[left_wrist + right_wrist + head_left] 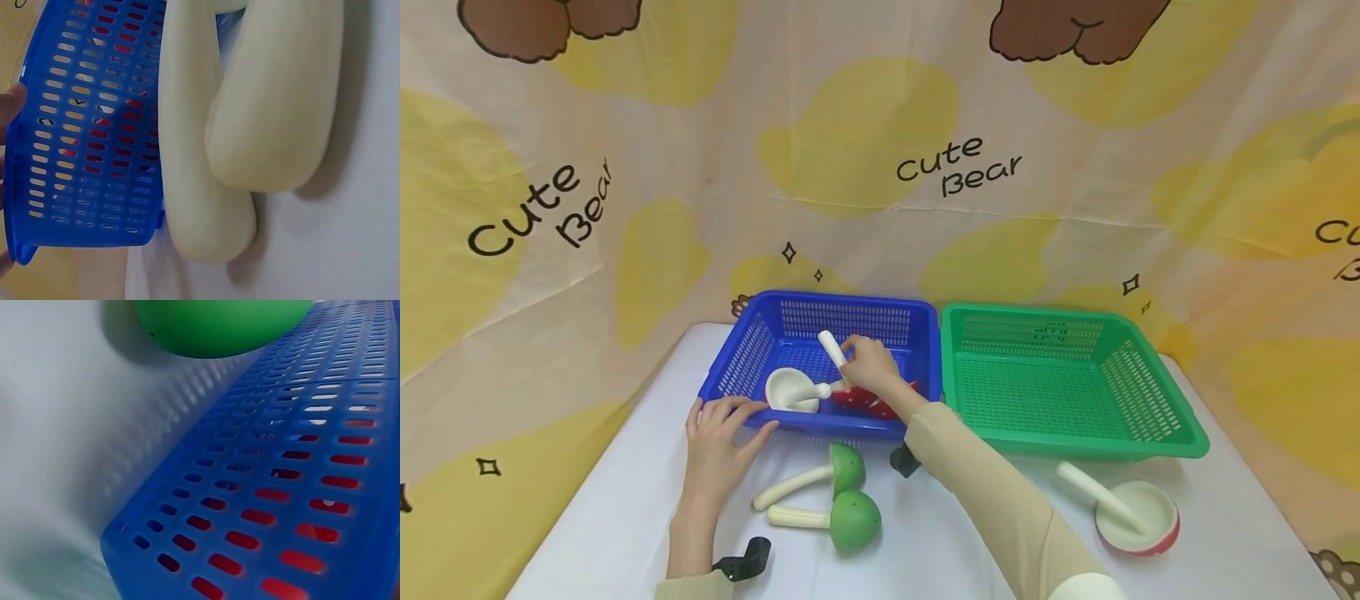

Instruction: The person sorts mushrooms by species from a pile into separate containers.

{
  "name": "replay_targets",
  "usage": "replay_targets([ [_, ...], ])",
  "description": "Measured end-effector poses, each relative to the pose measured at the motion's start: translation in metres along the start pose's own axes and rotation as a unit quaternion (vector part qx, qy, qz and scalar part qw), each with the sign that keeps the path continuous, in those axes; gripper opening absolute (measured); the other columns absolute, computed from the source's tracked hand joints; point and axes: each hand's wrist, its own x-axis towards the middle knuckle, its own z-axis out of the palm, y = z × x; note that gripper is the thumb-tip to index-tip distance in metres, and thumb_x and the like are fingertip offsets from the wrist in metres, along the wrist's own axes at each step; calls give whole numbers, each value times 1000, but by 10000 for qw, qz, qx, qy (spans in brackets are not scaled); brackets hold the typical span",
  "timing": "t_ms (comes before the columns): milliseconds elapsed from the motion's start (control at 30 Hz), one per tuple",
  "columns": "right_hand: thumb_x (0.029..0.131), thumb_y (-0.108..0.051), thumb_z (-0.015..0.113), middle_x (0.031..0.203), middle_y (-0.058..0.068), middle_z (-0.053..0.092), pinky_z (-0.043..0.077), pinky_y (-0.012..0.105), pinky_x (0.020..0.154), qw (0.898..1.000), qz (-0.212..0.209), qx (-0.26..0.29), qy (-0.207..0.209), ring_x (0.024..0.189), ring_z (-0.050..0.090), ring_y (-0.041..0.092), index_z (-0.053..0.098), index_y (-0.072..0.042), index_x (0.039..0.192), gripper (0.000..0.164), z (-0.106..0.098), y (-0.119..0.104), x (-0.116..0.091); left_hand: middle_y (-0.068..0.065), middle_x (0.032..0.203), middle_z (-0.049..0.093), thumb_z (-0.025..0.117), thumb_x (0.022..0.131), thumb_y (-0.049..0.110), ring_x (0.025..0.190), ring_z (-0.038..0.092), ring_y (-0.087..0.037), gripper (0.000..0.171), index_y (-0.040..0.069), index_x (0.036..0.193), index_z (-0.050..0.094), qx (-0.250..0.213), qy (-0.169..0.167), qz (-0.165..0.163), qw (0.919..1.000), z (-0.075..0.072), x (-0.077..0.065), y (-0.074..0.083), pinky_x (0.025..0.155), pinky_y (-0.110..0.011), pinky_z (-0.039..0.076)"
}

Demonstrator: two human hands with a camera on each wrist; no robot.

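In the head view my right hand (871, 367) reaches into the blue basket (850, 423) and pinches a toy mushroom by its white stem (832, 348), which slants up past the fingers. Red spotted caps (853, 397) lie beneath that hand, partly hidden by it. My left hand (718, 442) grips the basket's near left rim, its thumb on the outer side; fingertips (14, 103) show at the rim in the left wrist view. Beside the left hand, inside the basket, another mushroom (792, 390) lies with its pale hollow underside up.
Two green-capped mushrooms (854, 522) lie on the white table (947, 533) before the blue basket. A green basket (1030, 400) stands to its right. In front of that, a red-capped mushroom (1138, 517) rests underside up. A patterned cloth (850, 167) hangs behind.
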Motion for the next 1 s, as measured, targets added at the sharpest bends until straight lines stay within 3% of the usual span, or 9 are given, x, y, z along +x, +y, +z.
replay_targets([
  [200,86,-7,64,98,11,72,56,27,65,9999,-88,77,-42,83,66,20,63,-6,118,32,0,2,-1,-11,96,65,83,70,20,99,54,-33,27,11,93,71,0,-32,-41,10000,1,1,1,107,-68,21],
  [333,87,-4,60,95,10,71,46,19,54,9992,-370,123,35,71,59,15,65,-5,115,29,-6,0,-5,-11,97,64,83,71,21,99,54,-33,27,12,94,71,31,-48,-46,10000,1,1,1,107,-67,22],
  [467,89,-6,59,93,9,70,40,17,52,9973,-707,160,83,63,53,12,66,-5,112,24,-17,-5,-11,-12,96,64,83,70,21,99,54,-34,28,12,93,71,47,-26,-23,10000,1,1,0,107,-68,22],
  [633,90,-10,60,96,7,70,47,20,58,9954,-953,122,9,69,58,13,68,-8,109,21,-33,-10,-23,-12,96,64,83,70,21,98,54,-34,28,11,93,71,64,-22,-19,10000,1,1,0,106,-68,23],
  [800,90,-13,61,100,4,70,54,26,73,9936,-1124,-59,40,89,64,17,68,-11,110,21,-50,-10,-38,-12,96,64,83,70,20,98,54,-35,28,10,93,71,48,4,-4,10000,0,1,1,106,-68,23],
  [1000,90,-13,63,101,4,70,55,25,72,9921,-1241,-152,-38,88,65,18,68,-11,111,21,-75,-3,-59,-11,96,64,83,69,19,98,54,-34,29,10,94,71,-20,-14,-60,10000,0,1,1,107,-67,22],
])
